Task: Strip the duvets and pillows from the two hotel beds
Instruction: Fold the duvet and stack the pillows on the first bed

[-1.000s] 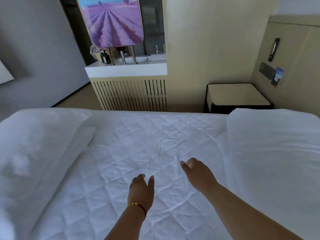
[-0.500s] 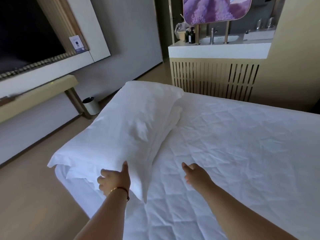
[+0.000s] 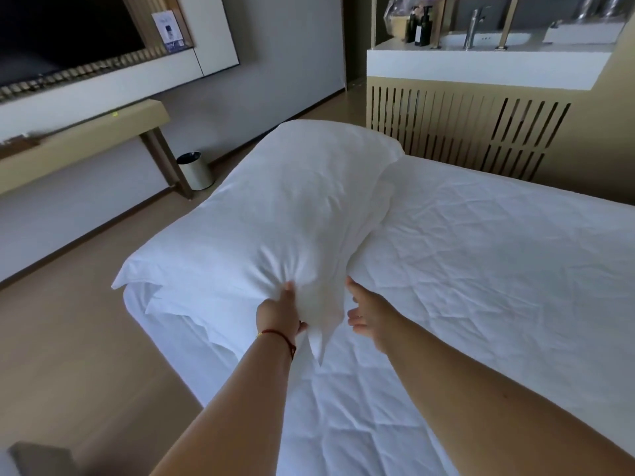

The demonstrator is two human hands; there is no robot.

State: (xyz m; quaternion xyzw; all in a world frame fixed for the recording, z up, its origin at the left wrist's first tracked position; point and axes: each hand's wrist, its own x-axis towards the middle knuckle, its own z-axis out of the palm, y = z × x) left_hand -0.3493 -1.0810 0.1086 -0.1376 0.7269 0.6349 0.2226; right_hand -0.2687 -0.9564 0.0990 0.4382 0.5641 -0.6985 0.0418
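Two pillows on one bed.
My left hand [image 3: 279, 312] pinches the upper pillow [image 3: 275, 214]; my right hand [image 3: 369, 312], spread, beside it; bin [image 3: 195, 170] beyond.

Pillow [image 3: 292, 214]: plain white, creased. Bed cover [image 3: 481, 286]: white, quilted in a diamond pattern. Wrist cord [image 3: 278, 335] at left hand [image 3: 278, 312]: red with a small gold bead. Floor [image 3: 68, 321]: light tan wood tone. Bin [image 3: 195, 170]: cream body, black rim. Slatted panel [image 3: 464, 132]: beige with dark vertical gaps. Wall [image 3: 275, 63]: grey. Bottles [image 3: 420, 25]: dark.
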